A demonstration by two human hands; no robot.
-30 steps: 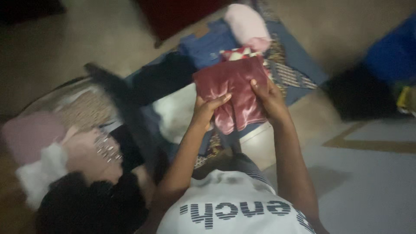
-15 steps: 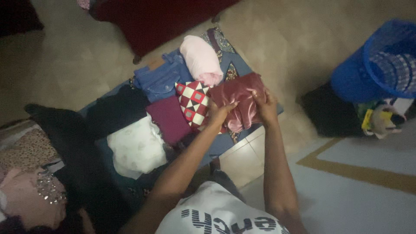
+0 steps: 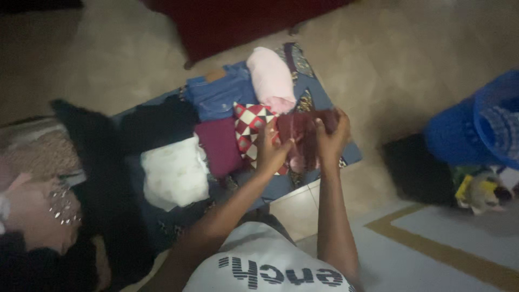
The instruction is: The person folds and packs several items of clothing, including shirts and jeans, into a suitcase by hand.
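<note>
Gripping a folded, shiny maroon satin cloth (image 3: 303, 138), your left hand (image 3: 272, 151) and right hand (image 3: 331, 139) pinch its edges; it looks soft, light, slippery.

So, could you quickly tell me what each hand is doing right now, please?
Left hand: closed on the maroon cloth.
Right hand: closed on the same maroon cloth.

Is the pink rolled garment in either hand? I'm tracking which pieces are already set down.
No, the pink rolled garment lies on the pile, while both hands grip the maroon cloth.
</note>
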